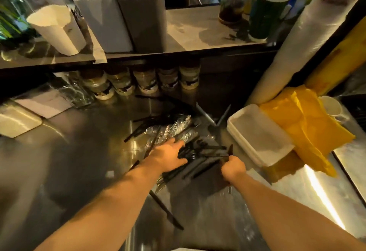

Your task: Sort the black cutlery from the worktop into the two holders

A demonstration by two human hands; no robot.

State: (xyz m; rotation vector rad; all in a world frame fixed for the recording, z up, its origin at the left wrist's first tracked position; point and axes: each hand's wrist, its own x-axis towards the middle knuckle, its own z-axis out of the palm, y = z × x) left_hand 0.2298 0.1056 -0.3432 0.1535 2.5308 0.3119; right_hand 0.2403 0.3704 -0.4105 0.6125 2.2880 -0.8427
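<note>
Black cutlery heaped on the worktop: left hand lies on it, fingers extended; right hand grips several pieces in a fist.

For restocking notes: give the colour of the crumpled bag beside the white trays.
The bag is yellow; head view.

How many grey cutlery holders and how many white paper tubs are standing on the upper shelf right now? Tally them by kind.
Grey rectangular cutlery holders: 2
White tapered paper tub: 1
Total: 3
</note>
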